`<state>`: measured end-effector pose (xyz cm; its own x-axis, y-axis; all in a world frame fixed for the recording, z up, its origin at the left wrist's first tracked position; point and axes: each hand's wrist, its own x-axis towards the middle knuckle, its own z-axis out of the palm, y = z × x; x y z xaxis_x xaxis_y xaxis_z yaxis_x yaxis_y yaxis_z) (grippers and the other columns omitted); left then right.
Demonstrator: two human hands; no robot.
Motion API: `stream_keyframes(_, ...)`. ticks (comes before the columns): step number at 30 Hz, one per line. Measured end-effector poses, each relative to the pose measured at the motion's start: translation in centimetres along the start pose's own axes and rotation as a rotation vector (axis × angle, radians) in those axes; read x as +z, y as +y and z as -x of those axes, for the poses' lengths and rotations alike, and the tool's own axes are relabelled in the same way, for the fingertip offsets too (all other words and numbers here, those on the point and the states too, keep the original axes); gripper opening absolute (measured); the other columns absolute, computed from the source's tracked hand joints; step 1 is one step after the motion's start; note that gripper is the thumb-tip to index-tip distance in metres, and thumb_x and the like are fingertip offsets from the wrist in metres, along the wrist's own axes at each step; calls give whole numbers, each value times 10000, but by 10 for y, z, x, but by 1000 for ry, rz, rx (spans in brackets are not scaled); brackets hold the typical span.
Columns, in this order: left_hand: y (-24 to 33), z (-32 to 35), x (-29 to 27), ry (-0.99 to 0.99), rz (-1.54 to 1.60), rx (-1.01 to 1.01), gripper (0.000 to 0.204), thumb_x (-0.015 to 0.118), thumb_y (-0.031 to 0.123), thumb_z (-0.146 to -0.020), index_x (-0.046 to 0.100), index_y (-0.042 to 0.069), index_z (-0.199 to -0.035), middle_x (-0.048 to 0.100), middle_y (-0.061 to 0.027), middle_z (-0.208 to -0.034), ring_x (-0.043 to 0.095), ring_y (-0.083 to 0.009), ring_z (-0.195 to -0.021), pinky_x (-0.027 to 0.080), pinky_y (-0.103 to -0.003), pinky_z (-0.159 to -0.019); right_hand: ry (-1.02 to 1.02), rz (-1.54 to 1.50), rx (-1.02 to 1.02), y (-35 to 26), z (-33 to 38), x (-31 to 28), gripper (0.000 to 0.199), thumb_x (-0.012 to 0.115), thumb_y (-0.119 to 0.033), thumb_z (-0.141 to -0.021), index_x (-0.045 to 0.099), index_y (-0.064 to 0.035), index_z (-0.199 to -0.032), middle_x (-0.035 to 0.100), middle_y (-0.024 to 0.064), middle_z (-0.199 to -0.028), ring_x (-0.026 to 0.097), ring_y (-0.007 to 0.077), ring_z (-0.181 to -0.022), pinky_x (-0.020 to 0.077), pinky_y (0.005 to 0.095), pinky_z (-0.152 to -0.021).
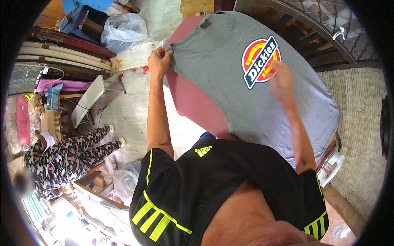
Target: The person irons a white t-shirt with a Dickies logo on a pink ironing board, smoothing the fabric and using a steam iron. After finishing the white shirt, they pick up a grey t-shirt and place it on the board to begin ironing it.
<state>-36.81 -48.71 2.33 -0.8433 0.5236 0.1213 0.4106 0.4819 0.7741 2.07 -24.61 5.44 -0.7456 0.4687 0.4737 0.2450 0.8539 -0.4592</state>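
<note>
Grey cloth covers most of the dark red padded board point(193, 102): it is a grey T-shirt point(254, 94) with a round red, yellow and blue badge point(261, 61) printed on the chest. The shirt lies spread flat on the board, with its neck at the far end and its bottom edge close to the person's body.

The left hand point(158, 61) is at the shirt's left sleeve. Its fingers point(163, 52) are closed and pinch the edge of the sleeve. The right hand point(281, 80) lies on top of the shirt, just under the badge. It is blurry, so I cannot tell if its fingers are open or closed.

The person wears a black top with bright yellow stripes point(221, 184). A white iron point(330, 168) sits near the right elbow, at the board's near corner. Off to the left, another person in flowery trousers point(69, 158) sits on the floor. A clear plastic bag point(123, 30) lies farther back.
</note>
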Motion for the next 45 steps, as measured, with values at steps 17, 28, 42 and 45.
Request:
stream_keyframes(17, 85, 85, 61, 57, -419, 440, 731, 383, 546, -1000, 415, -44, -1429, 354, -288, -1512, 301, -485, -1404, 226, -574, -1129, -316, 91, -536, -62, -112, 146, 562, 588, -315, -938, 466, -112, -1449, 358, 80, -1561, 291, 302, -1462, 288, 463, -1157)
stream_keyframes(28, 123, 188, 63, -258, -50, 873, 608, 689, 456, -851, 554, 129, -1345, 421, -143, -1498, 336, -408, -1409, 268, -558, -1101, -239, 485, 194, -57, 37, 3, 704, 597, -411, -911, 385, -56, -1480, 269, 253, -1559, 209, 460, -1453, 206, 656, -1122)
stream_keyframes(42, 137, 249, 58, -424, -483, 759, 329, 677, 382, -893, 698, 76, -1015, 638, -108, -988, 617, -309, -932, 432, -432, -872, -308, 242, 127, -94, 159, -37, 602, 606, -411, -926, 451, -194, -1465, 344, 92, -1562, 258, 307, -1468, 228, 541, -1171)
stream_keyframes(45, 175, 264, 92, -327, -504, 893, 628, 627, 540, -883, 550, 99, -1324, 503, -214, -1289, 472, -399, -1205, 366, -578, -947, -213, 491, 320, -58, 179, -96, 604, 601, -407, -933, 428, -203, -1474, 333, 81, -1567, 274, 322, -1454, 244, 543, -1156)
